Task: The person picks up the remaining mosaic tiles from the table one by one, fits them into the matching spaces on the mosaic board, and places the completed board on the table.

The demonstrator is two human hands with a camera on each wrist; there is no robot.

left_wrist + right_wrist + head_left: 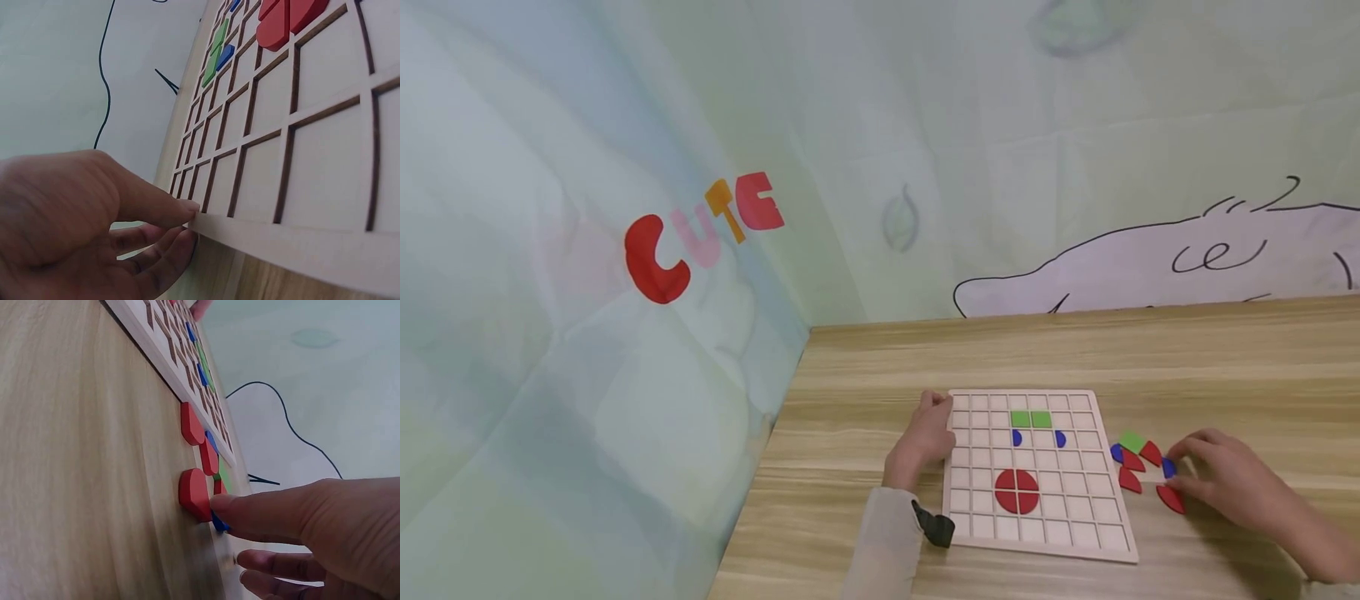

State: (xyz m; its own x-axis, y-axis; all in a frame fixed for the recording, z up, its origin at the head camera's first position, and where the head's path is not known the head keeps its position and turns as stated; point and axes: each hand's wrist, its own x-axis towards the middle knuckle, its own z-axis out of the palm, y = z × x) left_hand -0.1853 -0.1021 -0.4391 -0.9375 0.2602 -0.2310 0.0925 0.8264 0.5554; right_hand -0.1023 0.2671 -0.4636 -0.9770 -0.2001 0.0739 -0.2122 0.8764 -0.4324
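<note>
A pale wooden grid board lies on the table. My left hand grips its left edge, with the thumb on the rim and the other fingers curled at the side. Set in the board are two green squares, two blue half-circles and a red circle made of quarter pieces. Right of the board, my right hand pinches a blue piece between thumb and forefinger, low over the table. Its full outline is partly hidden by the thumb in the right wrist view.
Beside the board's right edge lie several loose red quarter pieces, a green square and a blue piece. The wooden table meets a printed cloth wall at the back and left.
</note>
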